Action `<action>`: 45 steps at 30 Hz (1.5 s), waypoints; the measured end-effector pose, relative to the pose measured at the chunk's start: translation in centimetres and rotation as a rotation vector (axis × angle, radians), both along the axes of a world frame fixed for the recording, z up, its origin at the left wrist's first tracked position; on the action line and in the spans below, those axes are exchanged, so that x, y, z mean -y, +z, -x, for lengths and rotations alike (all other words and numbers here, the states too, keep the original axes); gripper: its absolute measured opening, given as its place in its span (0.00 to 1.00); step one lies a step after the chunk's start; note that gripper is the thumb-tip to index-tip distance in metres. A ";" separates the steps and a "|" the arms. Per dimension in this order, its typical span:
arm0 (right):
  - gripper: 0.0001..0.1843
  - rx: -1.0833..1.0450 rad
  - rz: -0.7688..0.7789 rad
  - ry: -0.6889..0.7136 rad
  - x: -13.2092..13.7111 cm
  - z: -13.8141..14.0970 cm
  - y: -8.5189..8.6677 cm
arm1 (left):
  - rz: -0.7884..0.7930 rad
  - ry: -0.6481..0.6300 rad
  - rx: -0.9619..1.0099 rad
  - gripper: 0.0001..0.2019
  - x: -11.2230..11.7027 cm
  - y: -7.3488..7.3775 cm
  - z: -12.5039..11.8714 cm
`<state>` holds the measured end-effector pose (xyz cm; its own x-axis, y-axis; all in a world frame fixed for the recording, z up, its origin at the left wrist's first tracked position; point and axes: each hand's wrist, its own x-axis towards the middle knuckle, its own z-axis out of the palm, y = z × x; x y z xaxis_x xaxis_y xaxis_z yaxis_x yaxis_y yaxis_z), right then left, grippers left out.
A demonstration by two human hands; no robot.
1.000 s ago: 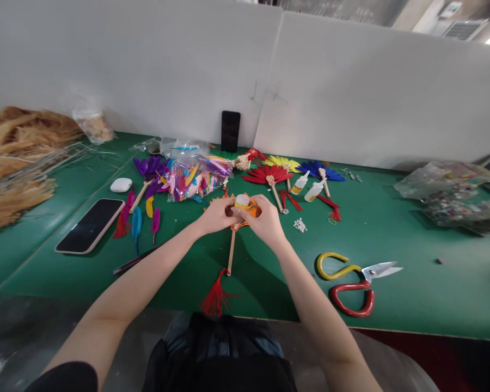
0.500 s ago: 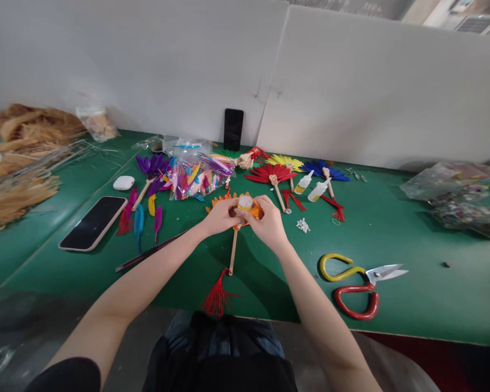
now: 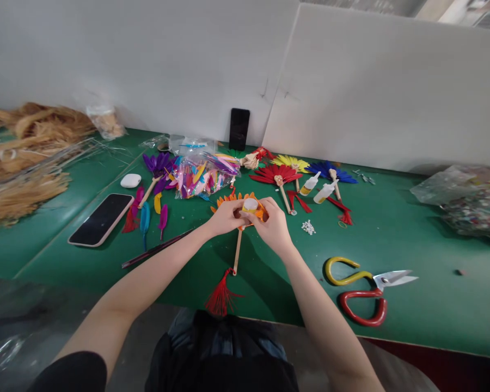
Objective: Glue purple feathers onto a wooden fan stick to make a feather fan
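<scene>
Both hands busy: left hand (image 3: 225, 219) and right hand (image 3: 274, 224) pinch a small, round, white-topped piece (image 3: 250, 205) above the orange feather fan (image 3: 238, 242); behind, a crinkled clear plastic bag (image 3: 224, 185) bulges with multicoloured feathers (image 3: 194, 178).

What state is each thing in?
White-topped, yellow-labelled round container: held between left grip and right grip; lid unclear
Orange-petalled, wooden-handled fan: spread, partly covered
Red thread tassel: strands spread
Red-and-yellow-handled metal scissors: slightly open
Pale-rimmed black phone: flat, screen dark
All-black phone: propped upright
White rounded case: apparently shut
</scene>
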<state>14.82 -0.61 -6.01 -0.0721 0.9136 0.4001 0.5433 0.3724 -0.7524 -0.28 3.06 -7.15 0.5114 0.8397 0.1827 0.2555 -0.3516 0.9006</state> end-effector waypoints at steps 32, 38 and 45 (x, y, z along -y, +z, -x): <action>0.11 -0.067 -0.075 0.047 0.5 0.1 -0.8 | -0.164 0.023 0.044 0.07 0.8 -0.4 -0.1; 0.14 -0.075 -0.090 0.032 0.6 0.2 -0.8 | -0.187 0.014 0.065 0.09 0.6 -1.0 -0.1; 0.14 -0.092 -0.094 0.041 0.6 0.2 -1.0 | -0.202 0.009 0.073 0.09 0.6 -1.2 -0.2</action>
